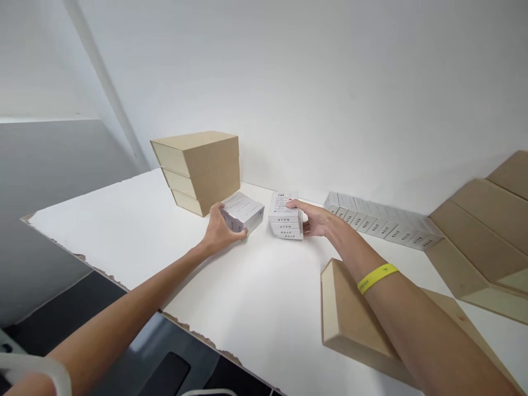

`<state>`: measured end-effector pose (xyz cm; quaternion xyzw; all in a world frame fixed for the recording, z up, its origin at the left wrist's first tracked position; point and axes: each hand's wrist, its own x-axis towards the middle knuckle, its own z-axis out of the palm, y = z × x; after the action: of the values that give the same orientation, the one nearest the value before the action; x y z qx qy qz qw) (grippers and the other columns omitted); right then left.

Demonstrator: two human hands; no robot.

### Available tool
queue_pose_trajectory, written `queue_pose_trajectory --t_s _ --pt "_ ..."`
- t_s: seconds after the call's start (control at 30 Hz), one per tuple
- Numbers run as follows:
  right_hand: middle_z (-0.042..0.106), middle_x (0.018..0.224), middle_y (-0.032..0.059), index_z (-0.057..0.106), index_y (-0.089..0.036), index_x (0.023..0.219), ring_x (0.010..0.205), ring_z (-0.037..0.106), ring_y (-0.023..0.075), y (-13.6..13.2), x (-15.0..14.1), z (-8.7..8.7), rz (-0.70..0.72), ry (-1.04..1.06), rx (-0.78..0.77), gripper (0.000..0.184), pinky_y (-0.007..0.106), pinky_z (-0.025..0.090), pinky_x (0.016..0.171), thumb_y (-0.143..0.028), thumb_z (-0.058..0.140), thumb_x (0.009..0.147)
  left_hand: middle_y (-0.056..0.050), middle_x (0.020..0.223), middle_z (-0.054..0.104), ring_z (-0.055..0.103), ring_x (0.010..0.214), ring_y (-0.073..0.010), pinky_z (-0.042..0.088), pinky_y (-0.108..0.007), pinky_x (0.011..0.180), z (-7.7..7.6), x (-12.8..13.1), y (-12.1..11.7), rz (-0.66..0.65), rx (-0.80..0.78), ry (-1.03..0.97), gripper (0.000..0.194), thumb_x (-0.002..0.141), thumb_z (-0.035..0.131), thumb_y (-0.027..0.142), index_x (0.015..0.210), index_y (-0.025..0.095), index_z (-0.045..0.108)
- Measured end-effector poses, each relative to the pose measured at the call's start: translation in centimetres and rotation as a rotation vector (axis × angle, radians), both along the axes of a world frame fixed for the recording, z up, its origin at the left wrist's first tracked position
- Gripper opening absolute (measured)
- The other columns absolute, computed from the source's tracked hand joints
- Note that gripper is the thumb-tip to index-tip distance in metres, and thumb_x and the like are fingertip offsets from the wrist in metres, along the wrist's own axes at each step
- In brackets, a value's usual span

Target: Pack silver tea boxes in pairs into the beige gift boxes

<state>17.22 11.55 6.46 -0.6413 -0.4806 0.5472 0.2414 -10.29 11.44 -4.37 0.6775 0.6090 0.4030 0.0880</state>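
On the white tabletop, my left hand [220, 230] grips a group of small white printed boxes [242, 209], standing side by side, with the fingers behind and the thumb along the front. To its right, my right hand [311, 217] is closed around a stack of similar small boxes [285, 220] lying flat on one another. The thumb rests on the stack's top and the other fingers are at its right side, partly hidden. A narrow gap separates the two groups. A yellow wristband [377, 278] circles my right forearm.
Three tan boxes [212, 170] are stacked at the back left. A long row of small white boxes [379, 223] runs along the wall. A tan box [355, 313] lies under my right forearm, and more tan boxes [478, 220] stand far right. The table's front edge [198, 335] is chipped.
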Motion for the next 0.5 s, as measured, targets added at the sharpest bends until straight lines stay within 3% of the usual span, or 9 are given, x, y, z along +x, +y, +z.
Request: queue_pose_trajectory --t_s 0.17,0.3,0.4,0.5 --pt "0.063 0.123 0.0086 0.057 -0.020 0.129 0.101 0.065 0.0195 0.3 0.5 -0.4 -0.098 0.147 -0.088 0.046 0.040 0.058 0.084 -0.050 0.062 0.095 -0.023 0.135 0.044 0.050 0.124 -0.0409 0.044 -0.057 0.101 3.3 -0.1 1.8 0.015 0.121 0.233 0.109 0.060 0.083 0.050 0.141 0.015 0.020" --pt "0.063 0.122 0.0083 0.057 -0.020 0.129 0.099 0.065 0.0191 0.6 0.9 -0.9 -0.149 0.194 -0.138 0.046 0.039 0.058 0.083 -0.050 0.062 0.095 -0.024 0.152 0.036 0.034 0.140 -0.0464 0.022 -0.063 0.115 6.2 -0.2 3.9 -0.107 0.225 0.541 0.093 0.065 0.082 0.030 0.143 0.018 0.034" --pt "0.063 0.121 0.0084 0.057 -0.019 0.129 0.098 0.065 0.0189 0.6 1.1 -1.1 -0.160 0.211 -0.159 0.046 0.039 0.059 0.082 -0.051 0.061 0.095 -0.024 0.152 0.041 0.035 0.140 -0.0464 0.023 -0.059 0.115 6.8 -0.3 5.0 -0.210 0.228 0.758 0.084 0.063 0.080 0.017 0.140 0.017 0.046" --pt "0.063 0.122 0.0083 0.057 -0.020 0.128 0.099 0.065 0.0190 0.5 0.8 -0.8 -0.154 0.207 -0.147 0.045 0.039 0.058 0.083 -0.049 0.062 0.095 -0.024 0.147 0.048 0.041 0.136 -0.0439 0.031 -0.052 0.111 6.6 -0.6 5.6 -0.260 0.222 0.899 0.082 0.068 0.081 0.024 0.142 0.014 0.046"
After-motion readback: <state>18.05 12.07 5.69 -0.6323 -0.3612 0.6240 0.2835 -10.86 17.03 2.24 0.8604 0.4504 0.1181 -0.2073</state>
